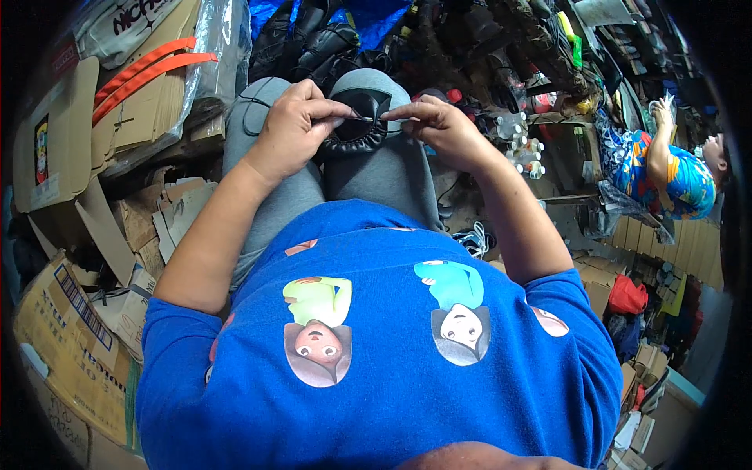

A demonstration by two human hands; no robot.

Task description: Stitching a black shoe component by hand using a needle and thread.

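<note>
Across my knees lies a black, glossy leathery piece [356,142] with a puckered, gathered edge; it looks like a shoe upper. My left hand [301,125] comes in from its left, thumb and forefinger pinched on a thin, pale needle-like thing [361,119] above the piece's opening. From the right, my right hand [439,125] pinches at the piece's raised black flap [384,103], fingertips close to those of my left. A dark cord [249,117] loops over my left thigh beside the left hand. What exactly lies between the right fingertips is too small to tell.
Black shoes [321,47] are heaped beyond my knees by blue plastic sheeting [384,19]. Cardboard boxes [70,345] crowd the left side. Small clear bottles [521,145] stand at right. Farther right sits another person in a colourful shirt [685,176], hands raised.
</note>
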